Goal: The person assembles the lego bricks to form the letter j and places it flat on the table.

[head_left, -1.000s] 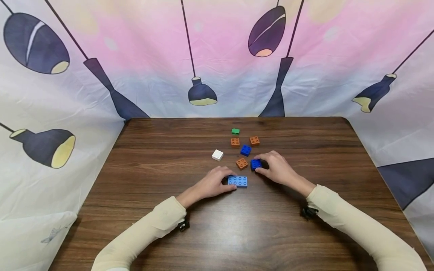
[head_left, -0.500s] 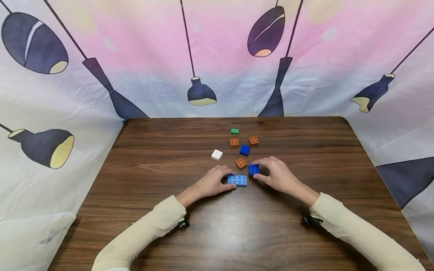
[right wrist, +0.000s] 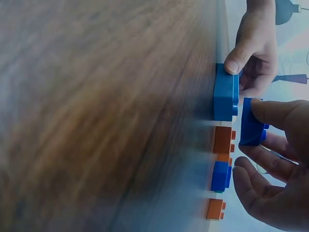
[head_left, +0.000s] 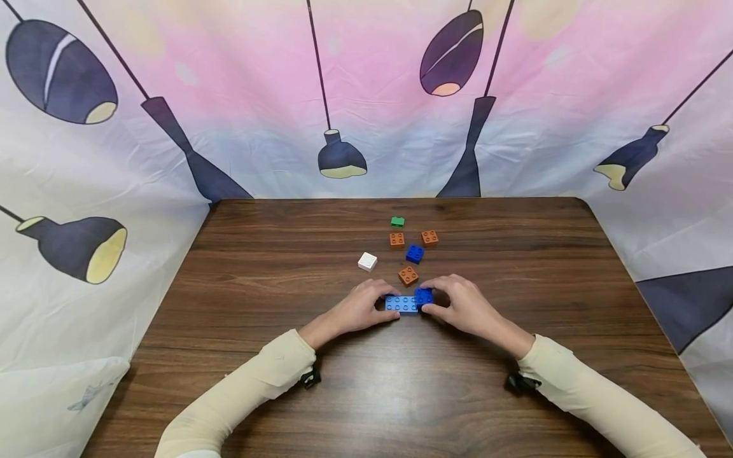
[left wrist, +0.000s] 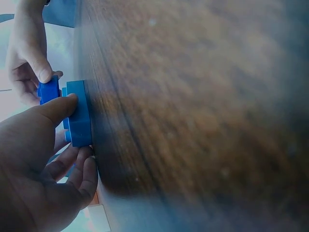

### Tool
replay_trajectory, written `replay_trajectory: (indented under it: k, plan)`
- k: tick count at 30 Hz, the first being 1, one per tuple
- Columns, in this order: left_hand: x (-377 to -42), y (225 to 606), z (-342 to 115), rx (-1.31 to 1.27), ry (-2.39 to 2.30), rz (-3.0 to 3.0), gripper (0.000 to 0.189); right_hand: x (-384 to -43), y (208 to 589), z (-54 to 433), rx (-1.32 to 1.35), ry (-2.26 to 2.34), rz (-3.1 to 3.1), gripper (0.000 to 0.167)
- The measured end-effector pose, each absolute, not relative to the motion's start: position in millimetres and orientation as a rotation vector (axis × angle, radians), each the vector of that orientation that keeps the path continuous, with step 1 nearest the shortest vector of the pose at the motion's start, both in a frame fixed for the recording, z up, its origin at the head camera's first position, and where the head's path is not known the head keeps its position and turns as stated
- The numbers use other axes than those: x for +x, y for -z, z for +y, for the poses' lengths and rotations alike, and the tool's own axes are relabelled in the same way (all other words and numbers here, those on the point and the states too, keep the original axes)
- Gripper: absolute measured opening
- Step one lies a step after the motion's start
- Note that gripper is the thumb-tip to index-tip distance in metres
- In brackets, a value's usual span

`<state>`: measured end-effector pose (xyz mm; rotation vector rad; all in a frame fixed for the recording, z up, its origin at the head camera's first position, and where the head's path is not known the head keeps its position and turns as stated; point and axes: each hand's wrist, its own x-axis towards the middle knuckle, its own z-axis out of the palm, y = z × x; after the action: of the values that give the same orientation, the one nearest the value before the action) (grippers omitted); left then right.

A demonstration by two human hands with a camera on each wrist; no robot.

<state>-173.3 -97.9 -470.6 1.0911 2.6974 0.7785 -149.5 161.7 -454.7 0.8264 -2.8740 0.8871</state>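
Note:
A long light blue toy building brick (head_left: 404,305) lies flat on the table, studs up. My left hand (head_left: 361,308) pinches its left end between thumb and fingers. My right hand (head_left: 466,308) grips a small square dark blue brick (head_left: 424,296) by its near and far sides. That dark blue brick (right wrist: 250,123) is held off the table in the right wrist view, at a level just above the studs of the light blue brick (right wrist: 223,96). From the head it overlaps the light blue brick's right end. Whether the two touch I cannot tell.
Beyond the hands lie an orange brick (head_left: 408,275), a white brick (head_left: 368,261) and another dark blue brick (head_left: 415,254). Farther back are two orange bricks (head_left: 397,240) and a green brick (head_left: 397,222). A printed cloth (head_left: 275,146) hangs behind the wooden table (head_left: 258,254).
My right hand has carried the dark blue brick left and nearer, from beside the orange brick to the right end of the light blue brick. The left hand has stayed in place.

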Motion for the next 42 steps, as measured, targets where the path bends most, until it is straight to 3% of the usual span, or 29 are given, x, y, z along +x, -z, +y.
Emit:
replay_trajectory:
  k: [42]
  plan:
    - [-175,470,-97,1.088,-0.785,2.691,0.037,-151,456,149,0.888,-0.802,-2.88,0.035]
